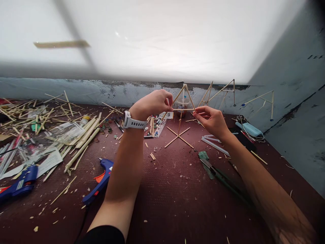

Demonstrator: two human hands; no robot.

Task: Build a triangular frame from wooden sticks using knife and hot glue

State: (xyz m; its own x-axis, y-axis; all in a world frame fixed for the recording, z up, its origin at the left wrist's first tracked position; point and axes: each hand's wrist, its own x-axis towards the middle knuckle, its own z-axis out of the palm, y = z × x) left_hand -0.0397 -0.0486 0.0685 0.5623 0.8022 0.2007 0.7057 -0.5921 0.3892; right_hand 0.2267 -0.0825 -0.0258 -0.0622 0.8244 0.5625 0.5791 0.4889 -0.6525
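A triangular frame of thin wooden sticks [186, 88] is held up between my two hands, its peak pointing up and a level stick across it. My left hand [154, 103], with a white watch on the wrist, pinches the frame near its left lower corner. At the right lower corner, the fingertips of my right hand [212, 118] close on the stick. Below the level stick is an upright post on a cross-shaped stick base [178, 136], which rests on the table. Whether the post touches the frame I cannot tell. Behind the frame stands a clear plastic cup [183, 101].
Blue hot glue guns [101, 181] lie to the left, near a heap of bamboo strips [82, 139]. At the right are green-handled cutters [223, 178], clear glue sticks [215, 145] and a light-blue device [250, 128]. More stick frames [230, 90] stand by the wall.
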